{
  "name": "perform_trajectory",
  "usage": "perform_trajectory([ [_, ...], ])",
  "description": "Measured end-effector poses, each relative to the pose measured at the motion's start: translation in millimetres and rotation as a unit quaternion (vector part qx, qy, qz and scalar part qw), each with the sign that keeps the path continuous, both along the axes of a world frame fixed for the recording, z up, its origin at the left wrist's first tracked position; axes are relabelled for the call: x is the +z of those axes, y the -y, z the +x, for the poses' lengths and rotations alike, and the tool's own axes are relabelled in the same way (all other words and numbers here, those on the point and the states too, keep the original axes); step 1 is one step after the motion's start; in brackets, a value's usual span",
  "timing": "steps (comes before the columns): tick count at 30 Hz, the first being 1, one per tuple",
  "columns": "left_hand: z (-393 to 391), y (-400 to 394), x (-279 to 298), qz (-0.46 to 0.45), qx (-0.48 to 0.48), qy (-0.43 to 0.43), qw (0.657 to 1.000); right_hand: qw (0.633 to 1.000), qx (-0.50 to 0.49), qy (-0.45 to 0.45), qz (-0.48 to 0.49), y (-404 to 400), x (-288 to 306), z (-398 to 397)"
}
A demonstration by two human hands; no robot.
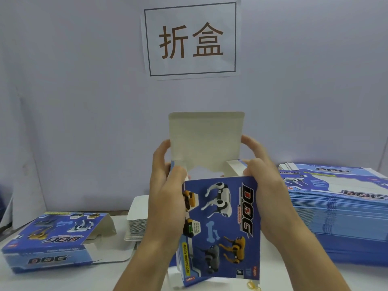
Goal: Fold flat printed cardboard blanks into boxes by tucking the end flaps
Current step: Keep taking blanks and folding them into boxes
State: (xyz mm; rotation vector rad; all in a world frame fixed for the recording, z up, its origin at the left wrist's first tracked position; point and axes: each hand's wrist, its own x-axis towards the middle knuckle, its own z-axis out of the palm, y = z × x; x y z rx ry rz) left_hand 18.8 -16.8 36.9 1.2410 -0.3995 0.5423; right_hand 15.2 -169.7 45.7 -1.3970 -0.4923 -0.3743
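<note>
Where stacks sit: white table (69, 278), grey wall (84, 101).

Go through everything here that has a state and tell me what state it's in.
Held box: upright, top flap open, untucked.
Left hand: grips the box's left edge.
Right hand: grips its right edge.
Box on the table: lying down, end flaps open.
Stack of blanks: flat, unfolded.

left hand (165, 198): bare, no sleeve | right hand (266, 185): bare, no sleeve
</note>
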Motion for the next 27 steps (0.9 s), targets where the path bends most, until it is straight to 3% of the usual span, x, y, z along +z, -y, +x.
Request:
perform_trajectory([
  [3,-2.1,0.9,-0.7,-0.019,0.011,0.043,0.999,0.998,0.029,0.024,0.045,0.9,-2.7,-1.4],
  [7,-2.4,-1.5,-4.5,-0.093,-0.062,0.047,0.993,0.993,0.073,0.026,0.088,2.1,-7.4,-3.6],
  [10,-1.6,-0.6,-6.3,-0.031,-0.042,0.043,0.998,0.999,0.009,0.022,0.023,0.5,-3.5,-2.7],
  [13,1.7,0.3,-9.5,0.019,-0.015,0.057,0.998,0.995,-0.055,0.081,-0.033,-3.1,-4.7,-2.8],
  [16,2.3,0.1,-8.3,0.031,-0.007,0.067,0.997,0.990,-0.085,0.105,-0.030,-5.3,-4.8,-6.1],
  [27,5.2,-8.8,-8.9,0.023,-0.052,0.091,0.994,0.995,-0.011,0.080,0.050,4.0,-8.2,-2.5],
])
